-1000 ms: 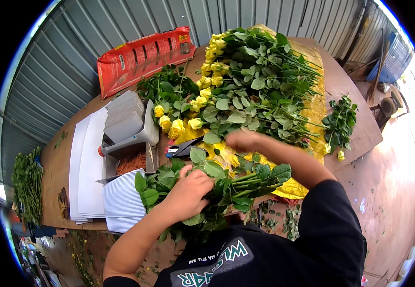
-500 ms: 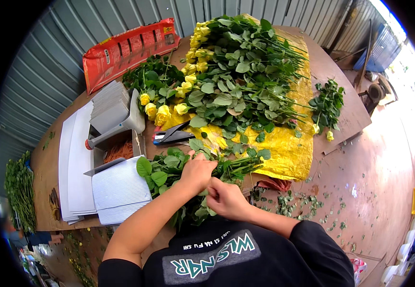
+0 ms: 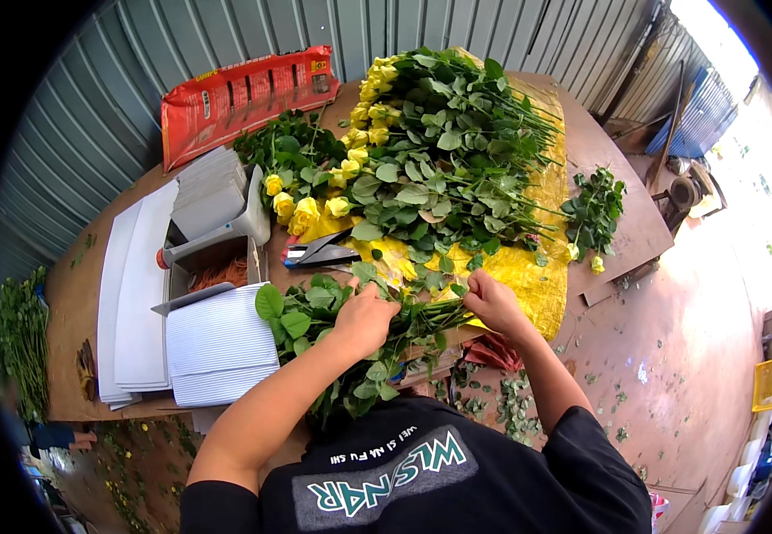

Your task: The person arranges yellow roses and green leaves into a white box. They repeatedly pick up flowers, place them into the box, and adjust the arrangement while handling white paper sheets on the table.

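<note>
A bunch of leafy green rose stems lies across the table's near edge, leaves to the left and cut ends to the right; its flower heads are hidden. My left hand is closed around the bunch at its middle. At the cut ends, my right hand is closed in a fist touching the stems; what its fingers hold is hidden. Just beyond my left hand lies a black-handled tool with blue and red parts. Farther back, a big pile of yellow roses rests on a yellow woven sheet.
On the left stand a box of brownish-orange bands, a ribbed white sheet stack, a grey container of cards and white boards. A red bag leans against the metal wall. Cut leaves litter the floor.
My right hand has moved right and away from me, from beside my left hand to the stem ends. The left hand keeps its grip on the bunch.
</note>
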Demonstrator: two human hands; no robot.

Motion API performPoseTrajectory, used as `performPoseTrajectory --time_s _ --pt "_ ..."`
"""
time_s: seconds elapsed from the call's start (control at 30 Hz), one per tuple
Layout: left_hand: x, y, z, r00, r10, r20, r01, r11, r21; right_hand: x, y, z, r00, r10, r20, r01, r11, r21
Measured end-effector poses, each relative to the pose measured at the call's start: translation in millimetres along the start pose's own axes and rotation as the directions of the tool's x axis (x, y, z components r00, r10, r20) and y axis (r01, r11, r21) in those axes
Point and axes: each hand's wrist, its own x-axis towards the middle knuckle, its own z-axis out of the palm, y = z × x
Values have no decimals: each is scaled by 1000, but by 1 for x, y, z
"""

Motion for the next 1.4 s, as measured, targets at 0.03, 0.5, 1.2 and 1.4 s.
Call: performPoseTrajectory --time_s 0.03,0.5,1.2,1.4 --pt "0 -1 4 1000 0 -5 0 1000 4 1 2 2 1000 -8 1 8 998 -57" --pt "9 -11 5 998 -25 66 27 999 -34 46 -72 46 910 -222 350 174 971 166" --pt "19 -2 -2 975 -7 221 22 998 -66 -57 -30 56 846 -439 303 471 881 -38" --pt "28 -6 -7 952 24 306 42 977 -208 -29 -22 39 762 -539 359 550 831 80"
